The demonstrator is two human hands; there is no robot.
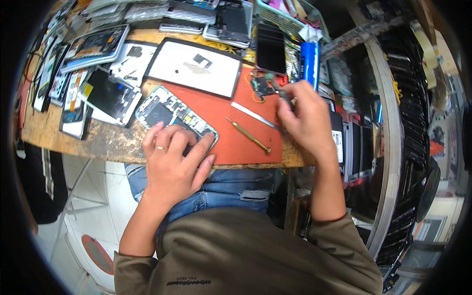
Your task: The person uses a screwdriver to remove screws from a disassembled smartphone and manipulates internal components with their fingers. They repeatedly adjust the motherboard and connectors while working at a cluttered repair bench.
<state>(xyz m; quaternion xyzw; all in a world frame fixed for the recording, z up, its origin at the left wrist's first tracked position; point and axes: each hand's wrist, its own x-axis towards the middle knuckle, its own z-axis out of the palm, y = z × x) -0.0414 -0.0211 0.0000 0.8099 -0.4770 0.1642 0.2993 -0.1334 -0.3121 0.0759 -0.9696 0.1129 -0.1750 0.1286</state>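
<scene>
Phone parts are spread over the orange rubber work mat (231,115) on the wooden bench (98,140). An opened phone frame with exposed grey-green circuitry (172,114) is pinned flat at the mat's left edge by the left hand (172,162), fingers spread and pressed on its near end. A small dark circuit board (261,84) at the mat's far edge is worked with a slim metal tool (281,94) pinched in the right hand (306,118). That board is judged light, stiff and fragile, best held by its edges. A brass-handled screwdriver (248,135) and flat metal strip (255,116) lie between.
</scene>
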